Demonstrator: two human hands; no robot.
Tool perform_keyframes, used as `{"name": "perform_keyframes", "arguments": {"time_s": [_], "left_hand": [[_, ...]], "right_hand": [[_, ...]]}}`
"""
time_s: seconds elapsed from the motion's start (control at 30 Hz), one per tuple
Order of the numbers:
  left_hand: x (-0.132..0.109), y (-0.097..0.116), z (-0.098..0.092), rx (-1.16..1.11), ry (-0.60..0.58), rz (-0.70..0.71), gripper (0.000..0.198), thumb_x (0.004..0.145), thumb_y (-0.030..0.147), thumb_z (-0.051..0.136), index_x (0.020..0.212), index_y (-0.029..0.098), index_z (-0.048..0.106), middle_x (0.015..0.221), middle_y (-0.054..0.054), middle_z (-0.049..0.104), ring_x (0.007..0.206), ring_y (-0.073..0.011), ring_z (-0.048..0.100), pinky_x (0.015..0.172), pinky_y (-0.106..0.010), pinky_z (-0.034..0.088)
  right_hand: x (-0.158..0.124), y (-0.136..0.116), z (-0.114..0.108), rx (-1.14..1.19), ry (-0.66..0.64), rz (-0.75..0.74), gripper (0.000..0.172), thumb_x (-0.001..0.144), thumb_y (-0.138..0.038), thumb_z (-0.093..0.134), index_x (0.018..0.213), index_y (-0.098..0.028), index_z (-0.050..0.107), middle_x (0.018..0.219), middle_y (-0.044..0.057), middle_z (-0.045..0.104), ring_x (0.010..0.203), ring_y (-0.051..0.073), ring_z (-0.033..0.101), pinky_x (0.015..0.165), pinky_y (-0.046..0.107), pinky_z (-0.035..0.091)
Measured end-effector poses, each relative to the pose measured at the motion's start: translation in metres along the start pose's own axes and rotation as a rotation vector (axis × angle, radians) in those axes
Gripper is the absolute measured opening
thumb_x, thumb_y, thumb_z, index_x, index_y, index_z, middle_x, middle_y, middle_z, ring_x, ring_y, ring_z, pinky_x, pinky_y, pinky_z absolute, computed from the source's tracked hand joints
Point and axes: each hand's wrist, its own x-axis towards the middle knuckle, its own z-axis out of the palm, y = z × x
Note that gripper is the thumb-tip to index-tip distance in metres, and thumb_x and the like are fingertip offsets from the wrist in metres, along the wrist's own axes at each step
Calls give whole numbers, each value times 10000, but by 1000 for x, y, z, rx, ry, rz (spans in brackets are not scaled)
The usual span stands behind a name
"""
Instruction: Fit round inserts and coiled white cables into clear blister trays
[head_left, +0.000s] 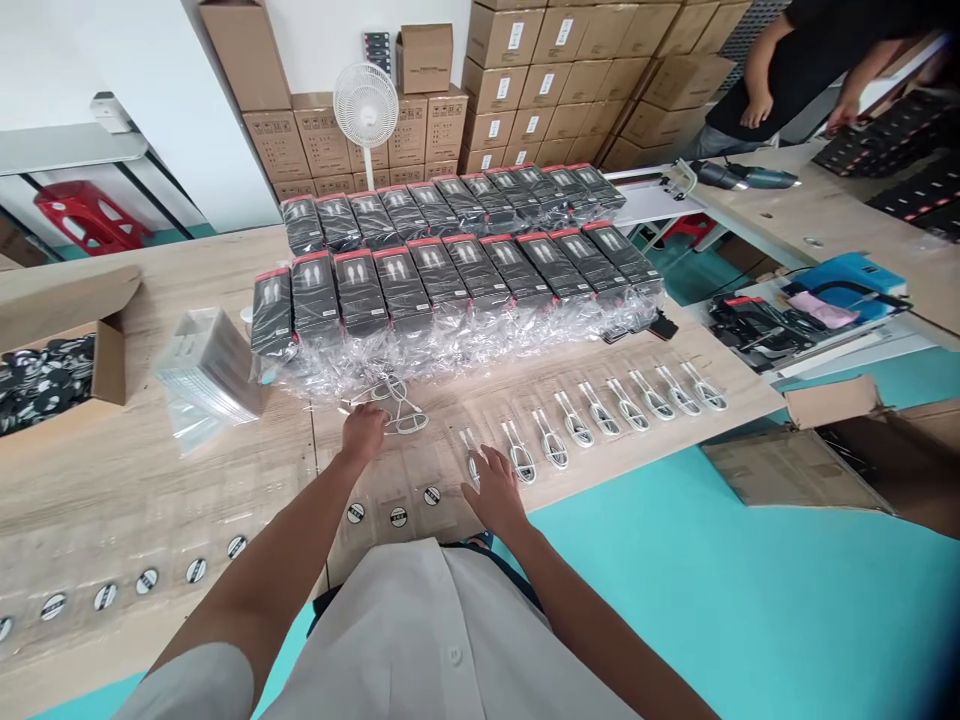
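My left hand [364, 432] is closed on a loose bundle of white cables [397, 405] lying on the wooden table [112, 470]. My right hand [493, 488] rests flat, fingers spread, on a clear plastic tray holding a coiled white cable [472, 455]. A row of several clear trays with coiled white cables [600, 410] runs to the right of it. Empty clear trays with round black-and-white stickers [394, 516] lie along the near edge to the left.
Two rows of black boxed packs in plastic wrap [450, 270] stand behind the hands. A stack of clear trays [210, 370] sits at left, beside an open carton [52, 370]. Cartons [570, 70] and a white fan [366, 105] line the back wall. Another person [795, 70] stands at the far right table.
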Motion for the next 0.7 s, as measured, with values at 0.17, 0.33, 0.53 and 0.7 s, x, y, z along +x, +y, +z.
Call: {"name": "perform_keyframes", "arguments": {"time_s": [0.17,0.33,0.53,0.7], "left_hand": [[2,23,-13,138,-103,178,155,812,143,588,720,227,680,937,-114,657,1104,-306,504,994,-410,349],[-12,80,-31,134,-210,581,205,866,159,525,869,256,705,1022,-109,674,1104,-303,526,1007,-444,340],[-47,118,-26,-345,184,310,327,788,279,698,1106,255,629,1212,-110,593,1153,-299,520,940,-420,425],[-75,115,-7,-852,-199,-132,329,730,461,742,894,205,616,972,-72,620,854,-213,628,599,-289,521]], "right_hand": [[12,-20,-26,167,115,-118,510,873,-334,519,1372,-233,480,1427,122,455,1353,306,336,1093,500,311],[43,-56,-49,453,8,-208,646,833,-457,594,1412,-231,418,1428,127,472,1308,297,416,1050,462,361],[64,-69,-57,1123,-126,21,417,826,-578,551,904,-177,635,802,52,672,721,177,596,684,316,468],[49,-73,-65,1488,-130,83,460,762,-641,622,856,-191,651,827,54,675,721,164,579,628,277,467]]}}
